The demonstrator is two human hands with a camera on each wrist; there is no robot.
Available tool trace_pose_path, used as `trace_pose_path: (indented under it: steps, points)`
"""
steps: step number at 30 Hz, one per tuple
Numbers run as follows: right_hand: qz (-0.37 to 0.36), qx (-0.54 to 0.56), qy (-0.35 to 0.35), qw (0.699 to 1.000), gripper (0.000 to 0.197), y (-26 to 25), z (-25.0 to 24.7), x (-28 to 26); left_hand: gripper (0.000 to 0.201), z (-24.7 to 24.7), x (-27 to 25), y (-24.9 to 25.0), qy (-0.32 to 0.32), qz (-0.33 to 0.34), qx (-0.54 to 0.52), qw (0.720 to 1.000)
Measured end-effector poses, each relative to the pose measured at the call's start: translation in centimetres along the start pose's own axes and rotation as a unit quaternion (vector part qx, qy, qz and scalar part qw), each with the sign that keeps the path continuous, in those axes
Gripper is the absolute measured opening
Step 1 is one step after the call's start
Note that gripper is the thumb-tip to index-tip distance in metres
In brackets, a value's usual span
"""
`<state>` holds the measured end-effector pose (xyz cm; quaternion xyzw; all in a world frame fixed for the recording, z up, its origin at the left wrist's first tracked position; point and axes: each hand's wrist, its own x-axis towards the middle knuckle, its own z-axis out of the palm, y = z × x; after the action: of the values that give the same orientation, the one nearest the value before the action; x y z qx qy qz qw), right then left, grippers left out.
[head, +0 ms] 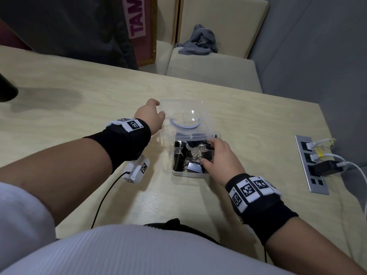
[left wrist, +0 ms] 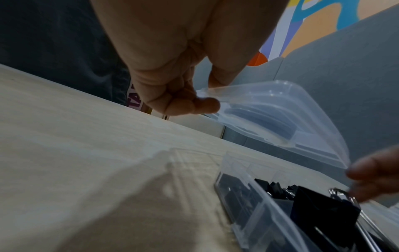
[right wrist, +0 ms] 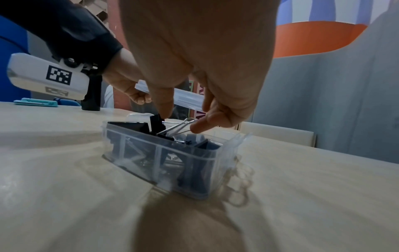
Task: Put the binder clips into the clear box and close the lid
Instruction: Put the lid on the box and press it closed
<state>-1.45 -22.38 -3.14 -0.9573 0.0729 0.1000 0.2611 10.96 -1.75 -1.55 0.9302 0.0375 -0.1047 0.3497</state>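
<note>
The clear box (head: 188, 174) stands mid-table, holding several black binder clips (head: 183, 155) with wire handles. Its hinged clear lid (head: 182, 110) is raised over the far side. My left hand (head: 159, 108) pinches the lid's left corner between thumb and fingers, as the left wrist view shows at the lid (left wrist: 280, 116) edge. My right hand (head: 208, 152) reaches down into the box. In the right wrist view its thumb tip (right wrist: 164, 109) presses a black clip (right wrist: 155, 124) and a fingertip (right wrist: 200, 126) touches a wire handle. That clip pokes above the box wall (right wrist: 172, 162).
A socket panel (head: 311, 163) with plugged cables lies in the table at the right edge. A white tagged device (head: 137, 169) with a black cable hangs below my left wrist. A dark object (head: 6, 90) stands at the left. A grey cloth (head: 200, 41) lies on the bench beyond.
</note>
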Motion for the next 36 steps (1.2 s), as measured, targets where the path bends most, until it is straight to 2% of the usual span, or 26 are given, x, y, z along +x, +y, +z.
trace_pose_path:
  steps: [3, 7, 9, 13, 14, 17, 18, 22, 28, 32, 36]
  points:
    - [-0.044, -0.007, -0.033, 0.998, 0.064, 0.2, -0.1, 0.1, 0.043, -0.2, 0.1, 0.0, 0.01, -0.007, -0.01, 1.0]
    - [-0.103, -0.082, -0.06, 0.99, 0.055, 0.7, 0.2, 0.1, 0.043, -0.4, 0.2, -0.1, 0.009, -0.005, -0.005, 1.0]
    - [-0.102, -0.097, -0.042, 0.989, 0.05, 0.6, 0.1, 0.2, 0.044, -0.3, 0.2, -0.2, 0.006, -0.007, -0.004, 1.0]
    - [-0.076, -0.116, -0.033, 0.99, 0.023, 0.6, -0.2, 0.5, 0.043, -0.2, 0.0, -0.2, 0.001, -0.008, -0.001, 1.0]
    - [-0.073, -0.125, -0.036, 0.989, 0.024, 0.7, -0.2, 0.4, 0.043, -0.2, -0.1, -0.1, 0.001, -0.008, 0.0, 1.0]
    - [-0.094, -0.156, -0.052, 0.982, 0.053, 0.6, -0.3, -0.2, 0.042, -0.2, -0.1, 0.0, 0.003, -0.006, 0.003, 1.0]
    - [-0.106, -0.17, -0.057, 0.978, 0.058, 0.4, -0.3, -0.2, 0.042, -0.1, -0.1, 0.0, 0.004, -0.006, 0.003, 1.0]
    - [-0.119, -0.229, -0.043, 0.965, 0.047, -0.4, -0.7, 0.1, 0.042, 0.0, -0.2, 0.1, 0.001, -0.005, 0.005, 1.0]
    - [-0.13, -0.282, -0.049, 0.949, 0.047, -0.2, -0.1, 0.4, 0.043, 0.0, -0.1, -0.2, -0.001, -0.005, 0.004, 1.0]
    - [-0.124, -0.273, -0.027, 0.954, 0.028, -0.2, -0.5, 0.5, 0.043, 0.1, -0.1, -0.3, 0.0, -0.008, 0.002, 1.0]
    - [-0.129, -0.235, -0.036, 0.963, 0.028, 0.1, -0.6, 0.3, 0.043, 0.2, -0.1, -0.3, 0.0, -0.008, 0.001, 1.0]
